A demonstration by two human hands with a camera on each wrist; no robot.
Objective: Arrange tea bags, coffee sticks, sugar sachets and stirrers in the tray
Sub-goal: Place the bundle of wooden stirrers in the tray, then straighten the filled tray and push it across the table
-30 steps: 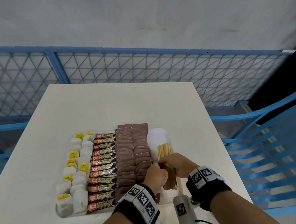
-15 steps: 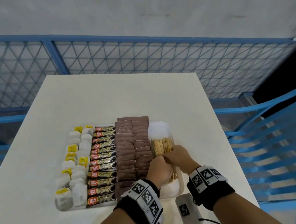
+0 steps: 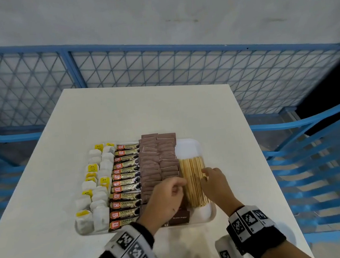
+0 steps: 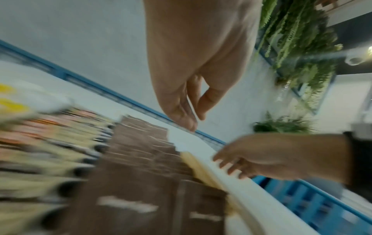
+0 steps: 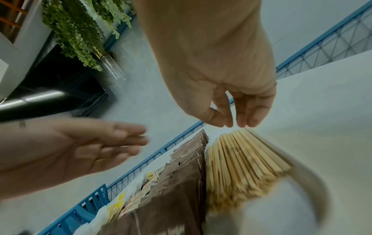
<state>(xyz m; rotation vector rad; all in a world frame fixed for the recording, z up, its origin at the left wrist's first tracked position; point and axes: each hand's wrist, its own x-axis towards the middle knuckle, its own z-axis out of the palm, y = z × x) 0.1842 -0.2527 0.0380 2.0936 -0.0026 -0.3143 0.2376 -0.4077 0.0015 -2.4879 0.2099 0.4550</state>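
Filling the white tray [image 3: 211, 214] from left to right we've got tea bags [image 3: 97, 190], coffee sticks [image 3: 126, 185], brown sugar sachets [image 3: 158, 163] and a neat bundle of wooden stirrers [image 3: 194, 182], all sitting on the pale surface [image 3: 142, 110]. Over the near sachets hovers the left hand [image 3: 165, 198], fingers loosely bent and holding nothing, just left of the stirrers. On the bundle's right edge it's the right hand [image 3: 215, 182], fingers relaxed and fairly straight, tips at the sticks, gripping nothing
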